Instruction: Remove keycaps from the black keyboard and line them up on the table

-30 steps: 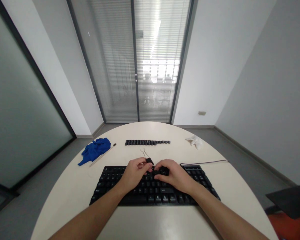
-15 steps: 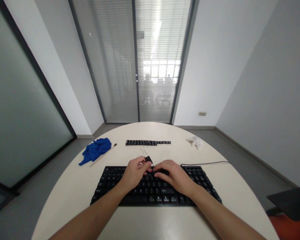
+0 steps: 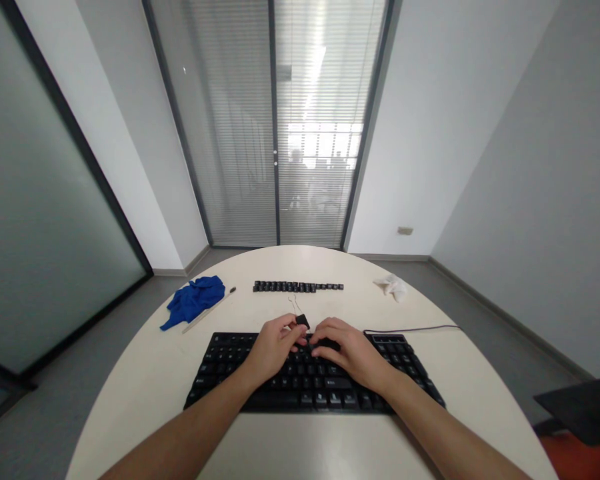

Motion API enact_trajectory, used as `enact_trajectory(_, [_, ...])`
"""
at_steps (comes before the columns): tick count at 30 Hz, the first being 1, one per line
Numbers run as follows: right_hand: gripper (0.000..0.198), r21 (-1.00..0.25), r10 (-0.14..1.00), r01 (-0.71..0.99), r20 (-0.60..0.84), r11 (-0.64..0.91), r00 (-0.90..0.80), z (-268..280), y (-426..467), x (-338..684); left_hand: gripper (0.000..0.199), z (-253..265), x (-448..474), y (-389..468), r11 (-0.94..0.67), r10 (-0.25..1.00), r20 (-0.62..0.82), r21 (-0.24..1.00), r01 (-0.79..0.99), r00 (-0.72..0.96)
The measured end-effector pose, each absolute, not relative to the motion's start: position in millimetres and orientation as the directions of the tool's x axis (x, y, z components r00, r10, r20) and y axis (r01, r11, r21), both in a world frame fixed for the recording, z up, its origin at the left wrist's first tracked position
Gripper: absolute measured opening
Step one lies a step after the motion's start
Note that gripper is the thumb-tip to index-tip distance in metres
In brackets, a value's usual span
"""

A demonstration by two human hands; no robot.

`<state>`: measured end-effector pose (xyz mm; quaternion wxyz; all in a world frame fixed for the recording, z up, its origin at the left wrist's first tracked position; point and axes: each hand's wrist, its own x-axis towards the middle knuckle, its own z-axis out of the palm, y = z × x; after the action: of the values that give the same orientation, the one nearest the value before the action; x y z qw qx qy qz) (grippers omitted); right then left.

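A black keyboard (image 3: pixel 275 402) lies across the near part of the table beneath both hands. My left hand (image 3: pixel 275 343) is closed over its upper middle, pinching what looks like a keycap puller with a black handle (image 3: pixel 303 321) and thin wire loops (image 3: pixel 295 303) pointing away from me. Close beside it, my right hand (image 3: pixel 345 347) bends over the keys, thumb and fingertips drawn together near the puller; anything between them is too small to make out. Beyond the hands, loose black keycaps (image 3: pixel 285 287) stand in rows.
On the left are a crumpled blue cloth (image 3: pixel 196 301) and a thin brush (image 3: pixel 210 311). A crumpled white tissue (image 3: pixel 392 287) lies at the far right. The keyboard cable (image 3: pixel 415 329) runs off the right edge of the round table (image 3: pixel 320 443). A chair (image 3: pixel 580 413) stands at the right.
The whole view has shifted slightly. Both hands keep nearly the same place over the keyboard, and the puller stays in my left hand.
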<state>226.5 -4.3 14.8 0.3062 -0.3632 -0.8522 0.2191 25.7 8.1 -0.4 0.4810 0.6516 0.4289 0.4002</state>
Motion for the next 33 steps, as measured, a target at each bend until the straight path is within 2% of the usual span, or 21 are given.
enact_trajectory(4, [0.019, -0.608, 0.765, 0.490, 0.352, 0.625, -0.540, 15.7, -4.8, 226.0, 0.027, -1.0, 25.2, 9.9, -0.150, 0.952, 0.099, 0.975, 0.163, 0.289])
enact_trajectory(12, [0.010, -0.555, 0.768, 0.544, 0.334, 0.629, -0.547, 14.9, -8.3, 224.6, 0.023, -2.2, 26.8, 11.7, -0.114, 0.966, 0.068, 0.978, 0.173, 0.251])
enact_trajectory(19, [0.021, -0.595, 0.830, 0.588, 0.302, 0.548, -0.469, 10.6, -8.1, 224.6, 0.025, -2.8, 27.0, 11.9, -0.094, 0.969, 0.057, 0.985, 0.143, 0.241])
enact_trajectory(23, [0.018, -0.672, 0.836, 0.526, 0.280, 0.522, -0.473, 9.7, -6.6, 225.7, 0.024, -3.6, 26.5, 12.0, -0.107, 0.957, 0.071, 0.987, 0.117, 0.281])
enact_trajectory(28, [0.027, -0.813, 0.843, 0.363, 0.263, 0.456, -0.469, 7.7, -3.4, 228.3, 0.023, -1.2, 25.6, 7.6, -0.181, 0.932, 0.125, 0.974, 0.136, 0.339])
enact_trajectory(33, [0.027, -0.825, 0.828, 0.335, 0.252, 0.454, -0.500, 9.2, -3.4, 229.5, 0.022, 1.6, 26.1, 3.8, -0.219, 0.925, 0.142, 0.957, 0.188, 0.351])
